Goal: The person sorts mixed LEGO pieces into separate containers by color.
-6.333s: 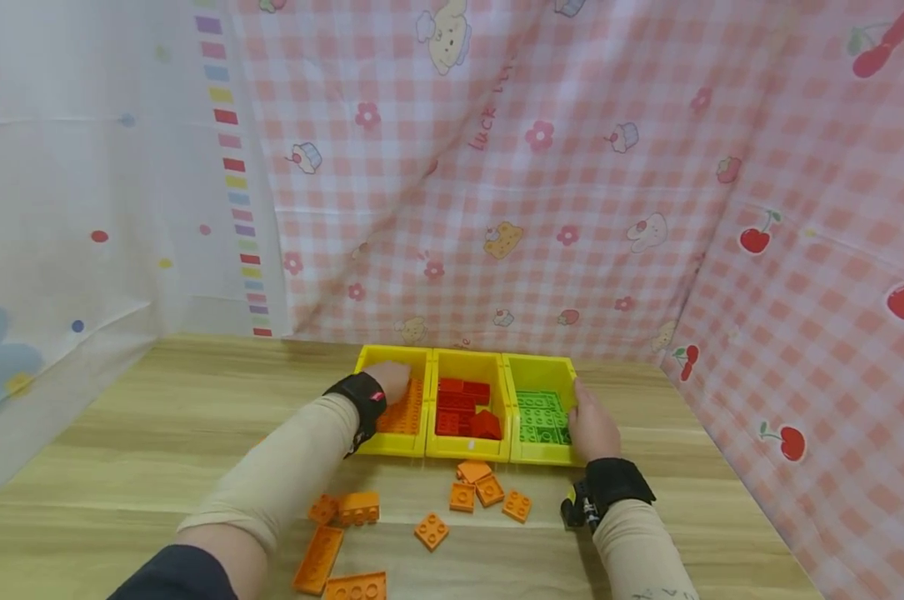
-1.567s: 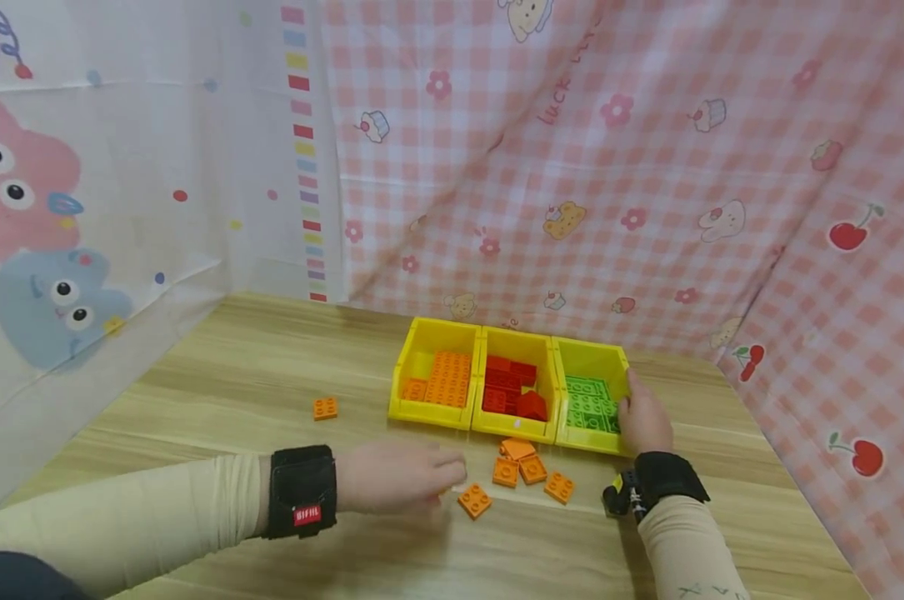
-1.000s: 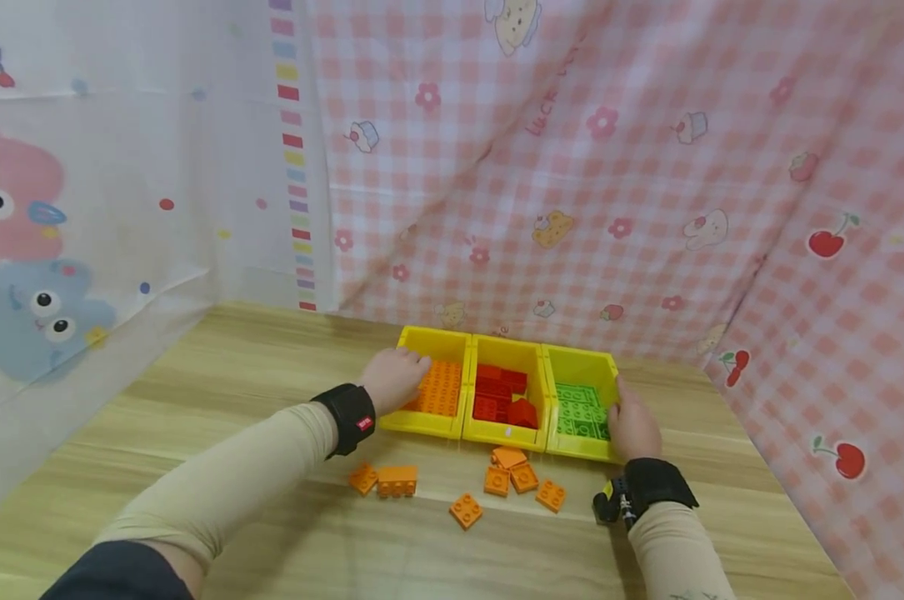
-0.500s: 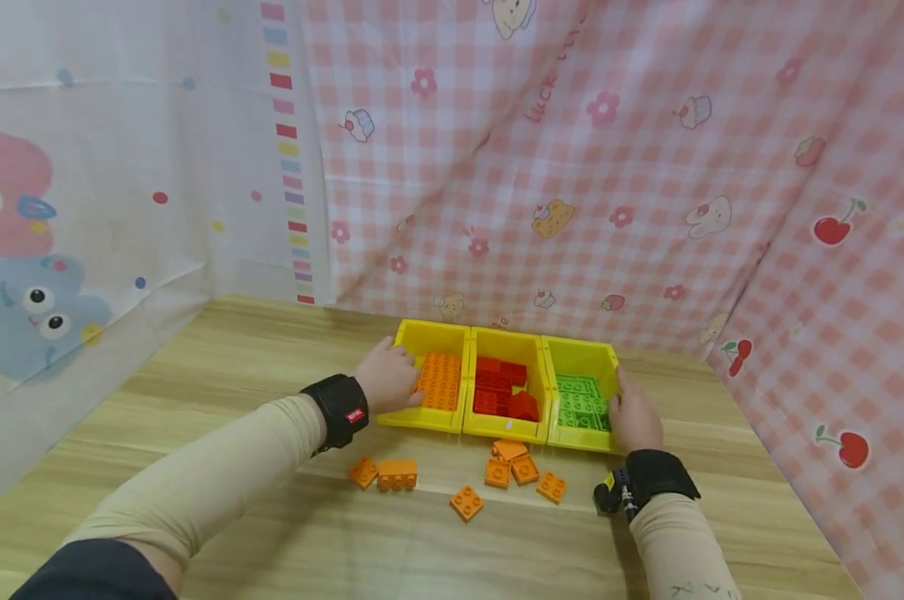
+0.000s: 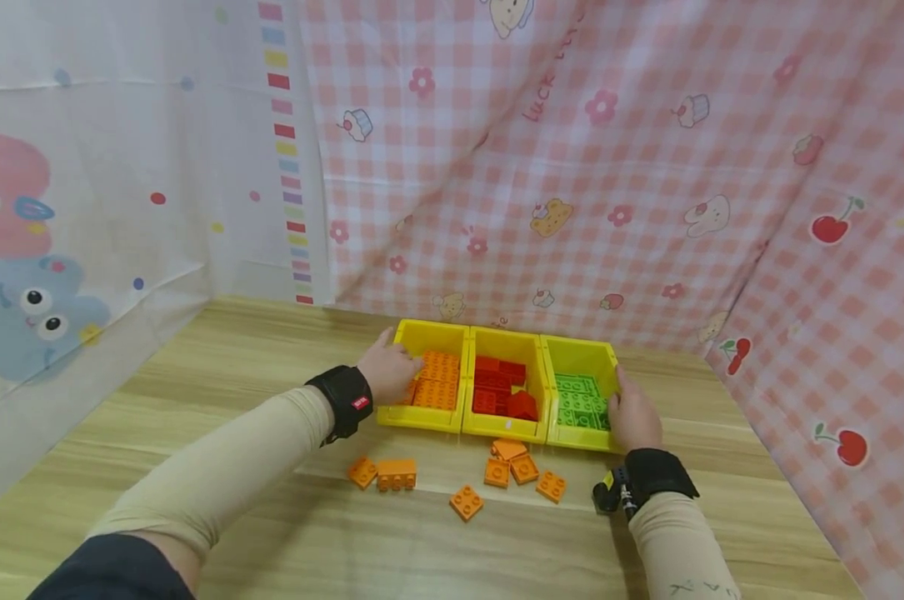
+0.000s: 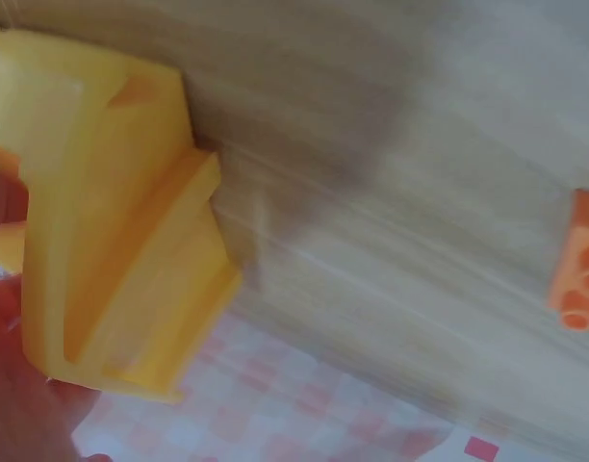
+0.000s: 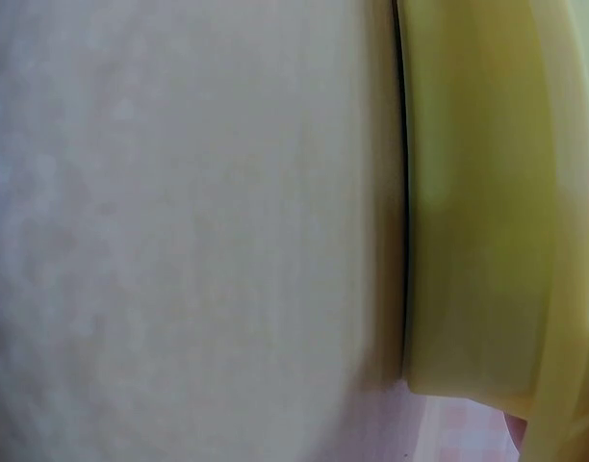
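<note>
My left hand (image 5: 387, 375) reaches over the left wall of the left yellow bin (image 5: 422, 421), next to the orange bricks (image 5: 440, 382) inside. One finger extends onto those bricks; the other fingertips are hidden, so whether they pinch a brick is unclear. In the left wrist view, parts of the hand (image 6: 30, 399) show beside the yellow bin wall (image 6: 121, 231). My right hand (image 5: 635, 412) grips the outer wall of the right yellow bin (image 5: 579, 442), thumb over the rim. Green bricks (image 5: 581, 402) lie in it. The middle yellow bin (image 5: 500, 429) holds red bricks (image 5: 500, 387).
In front of the bins lie several loose orange bricks, among them a taller brick (image 5: 397, 475) beside a small brick (image 5: 362, 472), a square brick (image 5: 466, 503) and another brick (image 5: 551, 486). A pink checked cloth (image 5: 466, 167) hangs behind the wooden table (image 5: 272, 333).
The left hand moved from above the tabletop into the left bin, then shifted slightly over the orange bricks. Two long orange bricks at the front left have left view. The right hand keeps its grip.
</note>
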`<state>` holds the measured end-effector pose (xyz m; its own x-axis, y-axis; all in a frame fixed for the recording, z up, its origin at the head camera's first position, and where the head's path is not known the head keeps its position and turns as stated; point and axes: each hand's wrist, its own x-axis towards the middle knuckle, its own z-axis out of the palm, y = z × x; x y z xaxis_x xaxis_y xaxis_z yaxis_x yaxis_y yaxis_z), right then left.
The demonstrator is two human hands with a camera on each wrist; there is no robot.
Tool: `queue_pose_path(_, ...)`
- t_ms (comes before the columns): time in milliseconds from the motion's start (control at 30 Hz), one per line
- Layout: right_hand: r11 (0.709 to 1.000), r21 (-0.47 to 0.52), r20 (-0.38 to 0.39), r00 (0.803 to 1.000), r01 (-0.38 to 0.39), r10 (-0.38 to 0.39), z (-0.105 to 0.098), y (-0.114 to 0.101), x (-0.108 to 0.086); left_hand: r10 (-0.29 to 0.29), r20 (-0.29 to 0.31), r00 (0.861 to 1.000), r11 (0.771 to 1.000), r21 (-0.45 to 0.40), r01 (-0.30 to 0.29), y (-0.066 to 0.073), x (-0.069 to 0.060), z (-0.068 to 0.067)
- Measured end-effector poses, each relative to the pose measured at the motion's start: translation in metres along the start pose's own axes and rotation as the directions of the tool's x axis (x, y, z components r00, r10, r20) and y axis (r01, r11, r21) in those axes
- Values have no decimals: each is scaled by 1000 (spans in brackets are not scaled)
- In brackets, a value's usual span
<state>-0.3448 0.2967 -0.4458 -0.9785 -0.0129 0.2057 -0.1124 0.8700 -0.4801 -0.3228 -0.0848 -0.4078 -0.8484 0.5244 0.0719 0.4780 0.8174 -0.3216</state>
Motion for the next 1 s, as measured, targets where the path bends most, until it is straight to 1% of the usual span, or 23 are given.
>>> queue_pose_path(67, 1000, 4, 2, 1000, -6, 6, 0, 1, -1, -8, 64, 998, 1000, -28, 10, 0, 6, 1)
queue_pose_path(133, 1000, 6, -4, 1000, -5, 5, 2, 2, -1, -16, 122, 992, 998, -53, 23, 1, 10, -1)
queue_pose_path(167, 1000, 8, -7, 1000, -5, 5, 2, 3, -2, -21, 152, 988, 997, -72, 33, 2, 12, -2)
queue_pose_path(233, 1000, 10, -15, 1000, -2, 2, 4, 4, -2, -33, 207, 978, 995, -81, 51, 3, 15, -4)
queue_pose_path(333, 1000, 15, -23, 1000, 2, -2, 4, 4, -1, -56, 270, 961, 987, -129, 94, 3, 19, -8)
queue_pose_path(400, 1000, 18, -28, 1000, 4, -4, 3, 4, -1, -83, 268, 960, 982, -143, 125, 2, 23, -10)
queue_pose_path(467, 1000, 16, -32, 999, 2, -1, 2, 2, -1, -115, 237, 965, 974, -162, 156, 2, 27, -10)
queue_pose_path(567, 1000, 11, -30, 1000, 1, -1, 4, 0, -2, -152, 185, 971, 970, -161, 183, 2, 31, -4)
queue_pose_path(600, 1000, 8, -27, 1000, 2, -2, 4, 0, -2, -158, 181, 971, 968, -164, 189, 2, 32, -2)
queue_pose_path(700, 1000, 6, -19, 1000, 10, -9, 7, -1, -3, -145, 183, 972, 973, -152, 173, 1, 33, 7)
queue_pose_path(800, 1000, 16, -34, 999, 18, -17, 7, 0, -3, -122, 152, 981, 976, -159, 146, 0, 35, 11)
queue_pose_path(833, 1000, 17, -43, 999, 19, -18, 6, 1, -3, -114, 142, 983, 979, -151, 136, -1, 35, 12)
queue_pose_path(900, 1000, 24, -57, 998, 18, -17, 5, 2, -2, -115, 124, 986, 979, -152, 133, -1, 37, 10)
queue_pose_path(1000, 1000, 28, -68, 998, 13, -11, 4, 4, -3, -127, 138, 982, 984, -110, 143, 2, 37, 6)
